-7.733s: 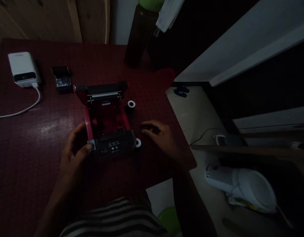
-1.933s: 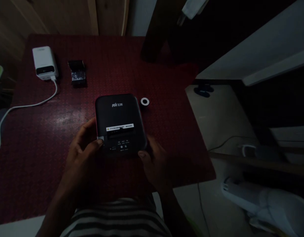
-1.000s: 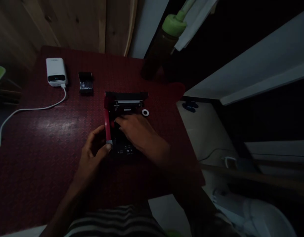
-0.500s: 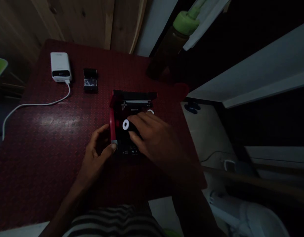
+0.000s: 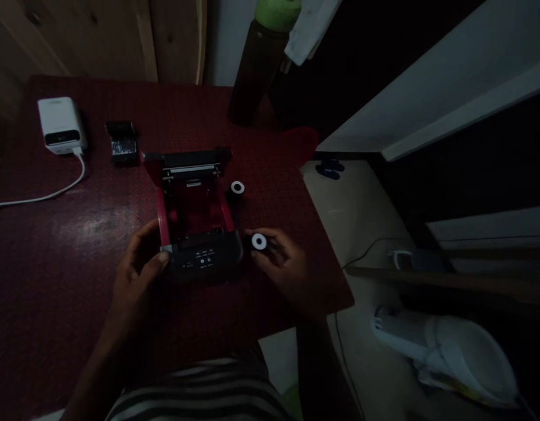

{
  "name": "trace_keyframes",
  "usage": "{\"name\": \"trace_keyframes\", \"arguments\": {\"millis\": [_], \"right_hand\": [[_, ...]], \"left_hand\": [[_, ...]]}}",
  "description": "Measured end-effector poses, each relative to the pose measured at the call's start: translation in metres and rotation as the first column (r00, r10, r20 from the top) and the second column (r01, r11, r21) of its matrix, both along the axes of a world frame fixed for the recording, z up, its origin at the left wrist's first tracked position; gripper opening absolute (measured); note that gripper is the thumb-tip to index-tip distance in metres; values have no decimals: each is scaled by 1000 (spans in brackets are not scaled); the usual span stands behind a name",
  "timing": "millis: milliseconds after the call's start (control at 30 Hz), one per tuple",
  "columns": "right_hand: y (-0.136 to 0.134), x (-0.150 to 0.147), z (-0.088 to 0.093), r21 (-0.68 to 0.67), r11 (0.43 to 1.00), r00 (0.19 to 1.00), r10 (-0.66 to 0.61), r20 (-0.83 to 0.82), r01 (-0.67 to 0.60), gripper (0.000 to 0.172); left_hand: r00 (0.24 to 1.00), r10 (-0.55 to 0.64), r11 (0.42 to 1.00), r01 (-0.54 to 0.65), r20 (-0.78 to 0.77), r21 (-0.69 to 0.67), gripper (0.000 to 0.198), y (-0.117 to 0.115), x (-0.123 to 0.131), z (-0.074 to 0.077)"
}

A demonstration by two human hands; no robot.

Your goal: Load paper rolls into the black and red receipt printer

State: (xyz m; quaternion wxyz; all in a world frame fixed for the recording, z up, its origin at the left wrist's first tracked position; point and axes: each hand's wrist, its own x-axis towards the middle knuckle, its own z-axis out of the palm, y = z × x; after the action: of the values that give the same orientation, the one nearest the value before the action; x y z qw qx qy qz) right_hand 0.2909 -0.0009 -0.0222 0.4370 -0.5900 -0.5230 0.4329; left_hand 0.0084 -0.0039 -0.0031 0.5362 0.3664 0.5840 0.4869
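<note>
A small red and black label printer (image 5: 208, 254) sits on the table with its lid raised and its red inner bay in sight. At its left side, my left hand (image 5: 140, 263) grips the body, the thumb on the front corner and the fingers around the side. Just right of the printer, my right hand (image 5: 284, 257) is closed on a dark roll (image 5: 259, 241) whose white ring end with a dark centre faces up. A second dark roll (image 5: 237, 188) with a similar white ring stands by the printer's right side, apart from both hands.
The red table (image 5: 94, 292) also carries a white power bank (image 5: 61, 120) with a white cable and a small black object (image 5: 123, 143). A dark bottle with a green cap (image 5: 258, 64) stands at the back. To the right lies the floor (image 5: 335, 216), with dark slippers (image 5: 330, 168).
My right hand has moved right, out of the printer's bay, bringing the roll beside it. The bay is now uncovered. My left hand keeps its hold; the view has shifted.
</note>
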Motion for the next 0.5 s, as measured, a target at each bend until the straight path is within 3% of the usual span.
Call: {"name": "trace_keyframes", "arguments": {"millis": [100,233,400,500], "right_hand": [[5,-9,-22,19,998,998,56,7,-56,34],[5,-8,-32,30,997,997,71,14,-72,42],[-10,12,-23,-10,989,985,145,94,-145,62],[-9,31,-5,-22,988,973,156,171,-155,53]], "left_hand": [[1000,20,1000,-20,-2,-18,59,-1,2,3],[999,18,1000,-19,-44,-16,59,0,1,1],[997,36,998,-39,-63,-46,55,-1,0,-2],[997,45,996,-49,-56,-71,58,0,0,-1]]}}
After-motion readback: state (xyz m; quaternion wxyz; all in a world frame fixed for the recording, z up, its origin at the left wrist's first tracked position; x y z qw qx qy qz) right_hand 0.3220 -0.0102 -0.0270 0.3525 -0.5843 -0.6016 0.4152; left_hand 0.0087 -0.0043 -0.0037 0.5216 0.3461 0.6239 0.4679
